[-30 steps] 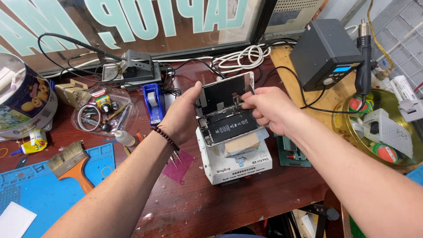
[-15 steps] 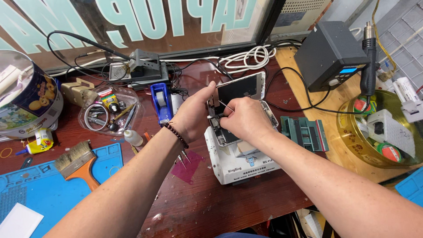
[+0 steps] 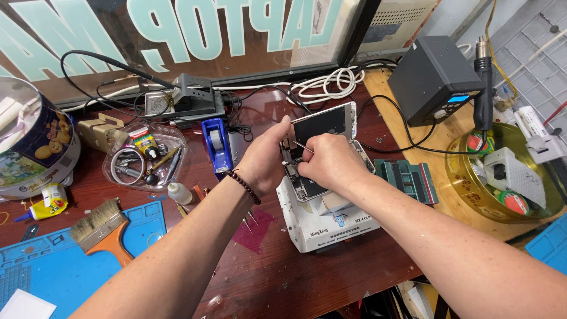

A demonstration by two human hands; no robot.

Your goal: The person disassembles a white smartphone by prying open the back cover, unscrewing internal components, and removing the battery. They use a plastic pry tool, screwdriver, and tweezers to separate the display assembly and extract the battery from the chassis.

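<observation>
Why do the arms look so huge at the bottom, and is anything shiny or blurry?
Head view: the wide lens stretches the forearms near the lower edge. The hands are sharp: left hand steadies the opened white smartphone, right hand holds a thin metal tool to it. Soft daylight, faint shadows. Glare sits on the dark red glossy tabletop and the round gold tin.

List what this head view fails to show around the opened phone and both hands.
- Tip of the thin tool: head view, hidden under the right hand.
- Lower part of the opened phone: covered by both hands; the left hand hides its left edge.
- Phone's inner parts: too small.
- Round tin: cut off by the left edge.
</observation>
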